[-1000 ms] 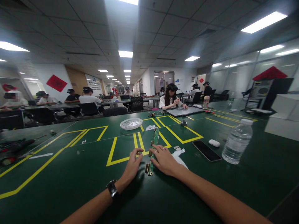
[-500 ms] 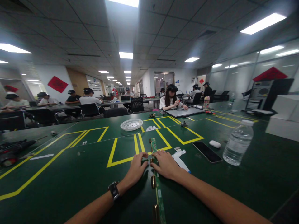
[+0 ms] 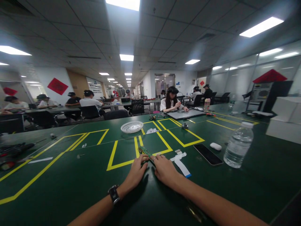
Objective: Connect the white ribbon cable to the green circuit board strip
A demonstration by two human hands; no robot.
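Observation:
A long narrow green circuit-board strip (image 3: pixel 145 151) lies on the green table (image 3: pixel 70 185), running from beyond my fingers back under my right forearm. My left hand (image 3: pixel 136 172), a black watch on its wrist, pinches the strip with thumb and forefinger. My right hand (image 3: pixel 165 169) rests on the strip from the right side, fingers curled over it. Both hands meet at the same spot. A brass-coloured part of the strip (image 3: pixel 195 213) shows below my right forearm.
A white flat ribbon cable (image 3: pixel 180 162) lies just right of my right hand. Further right are a black phone (image 3: pixel 208 154), a white case (image 3: pixel 215 146) and a water bottle (image 3: pixel 238 144). A white basket dish (image 3: pixel 132 126) sits beyond. People work at far tables.
The strip has been drawn toward me and turned; its far end now points up-left and most of it lies under my right forearm. Both hands stayed close together on it.

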